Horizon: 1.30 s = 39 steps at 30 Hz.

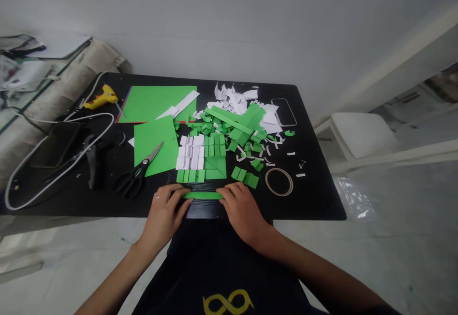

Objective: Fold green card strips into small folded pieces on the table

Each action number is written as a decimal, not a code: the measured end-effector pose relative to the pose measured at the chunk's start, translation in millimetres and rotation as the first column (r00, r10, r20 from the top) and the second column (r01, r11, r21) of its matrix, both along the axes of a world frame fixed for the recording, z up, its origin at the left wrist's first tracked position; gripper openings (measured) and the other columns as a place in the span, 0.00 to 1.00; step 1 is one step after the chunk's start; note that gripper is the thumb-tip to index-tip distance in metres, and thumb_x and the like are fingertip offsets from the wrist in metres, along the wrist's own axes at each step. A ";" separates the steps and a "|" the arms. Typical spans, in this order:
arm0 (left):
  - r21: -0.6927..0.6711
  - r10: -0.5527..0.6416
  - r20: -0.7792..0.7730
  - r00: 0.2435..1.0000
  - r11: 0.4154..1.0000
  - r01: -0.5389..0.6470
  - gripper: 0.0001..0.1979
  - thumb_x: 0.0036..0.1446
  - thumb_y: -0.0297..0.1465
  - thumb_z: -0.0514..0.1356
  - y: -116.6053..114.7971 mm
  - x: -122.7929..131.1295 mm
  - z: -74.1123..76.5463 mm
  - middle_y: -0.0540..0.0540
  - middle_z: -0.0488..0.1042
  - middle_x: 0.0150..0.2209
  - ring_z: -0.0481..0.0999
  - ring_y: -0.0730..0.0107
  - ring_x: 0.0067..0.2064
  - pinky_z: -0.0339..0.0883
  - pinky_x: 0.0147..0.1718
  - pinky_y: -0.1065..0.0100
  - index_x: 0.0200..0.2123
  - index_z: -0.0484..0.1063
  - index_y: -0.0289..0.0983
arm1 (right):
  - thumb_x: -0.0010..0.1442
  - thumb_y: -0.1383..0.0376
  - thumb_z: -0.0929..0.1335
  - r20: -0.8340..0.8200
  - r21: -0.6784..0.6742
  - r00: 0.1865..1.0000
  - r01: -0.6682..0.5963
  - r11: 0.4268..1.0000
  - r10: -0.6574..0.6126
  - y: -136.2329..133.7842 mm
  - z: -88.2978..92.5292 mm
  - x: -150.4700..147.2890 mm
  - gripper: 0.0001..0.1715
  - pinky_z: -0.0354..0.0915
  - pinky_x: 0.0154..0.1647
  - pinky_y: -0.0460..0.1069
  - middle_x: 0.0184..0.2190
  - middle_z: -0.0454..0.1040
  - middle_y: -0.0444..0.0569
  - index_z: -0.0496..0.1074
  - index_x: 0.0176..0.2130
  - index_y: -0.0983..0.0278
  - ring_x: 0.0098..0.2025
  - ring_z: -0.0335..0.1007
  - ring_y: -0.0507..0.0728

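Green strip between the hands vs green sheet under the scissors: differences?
The strip is narrow; the sheet is broad. The strip has the left hand and right hand at its ends; the sheet lies untouched by either, scissors partly over it. Both are green.

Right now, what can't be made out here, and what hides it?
In the head view:
Ends of the green strip: hidden by the left hand and right hand.
Lowest pieces in the paper pile: covered by upper ones.
Bottom of the yellow print: cut off by the lower edge.
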State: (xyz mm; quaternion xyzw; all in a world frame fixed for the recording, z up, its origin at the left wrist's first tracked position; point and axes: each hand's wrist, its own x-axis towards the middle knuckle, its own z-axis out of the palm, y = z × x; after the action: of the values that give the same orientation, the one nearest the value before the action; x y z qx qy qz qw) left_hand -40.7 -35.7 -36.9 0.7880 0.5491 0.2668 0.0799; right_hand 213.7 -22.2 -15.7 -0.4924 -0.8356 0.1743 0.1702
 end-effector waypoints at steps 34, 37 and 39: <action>-0.510 0.312 0.785 0.536 0.816 0.273 0.19 0.58 0.44 0.72 26.0 73.1 43.6 0.54 0.71 0.22 0.72 0.73 0.24 0.67 0.26 0.72 0.28 0.73 0.37 | 0.58 0.55 0.78 -0.599 -0.755 0.632 -0.242 0.609 -0.491 20.0 36.3 11.3 0.16 0.69 0.37 0.50 0.31 0.81 0.45 0.75 0.35 0.63 0.33 0.78 0.56; -0.516 0.316 0.772 0.551 0.818 0.254 0.19 0.57 0.44 0.72 31.0 72.0 44.5 0.54 0.71 0.21 0.72 0.72 0.23 0.67 0.25 0.71 0.27 0.73 0.38 | 0.57 0.56 0.78 -0.600 -0.759 0.631 -0.254 0.599 -0.492 20.2 32.7 11.1 0.15 0.70 0.37 0.51 0.27 0.79 0.43 0.75 0.33 0.63 0.32 0.78 0.56; -0.520 0.315 0.754 0.576 0.823 0.230 0.19 0.58 0.43 0.71 35.0 70.5 44.7 0.53 0.71 0.20 0.72 0.72 0.23 0.67 0.24 0.71 0.25 0.72 0.38 | 0.57 0.57 0.78 -0.599 -0.766 0.624 -0.266 0.584 -0.502 18.9 31.3 10.6 0.14 0.69 0.37 0.50 0.27 0.79 0.42 0.75 0.34 0.62 0.32 0.78 0.56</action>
State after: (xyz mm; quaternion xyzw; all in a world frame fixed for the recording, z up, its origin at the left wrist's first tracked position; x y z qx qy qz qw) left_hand 29.9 -0.7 7.8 0.4991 0.5219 0.4245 0.5462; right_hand 224.3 -3.3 15.5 -0.4495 -0.4643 0.7092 0.2816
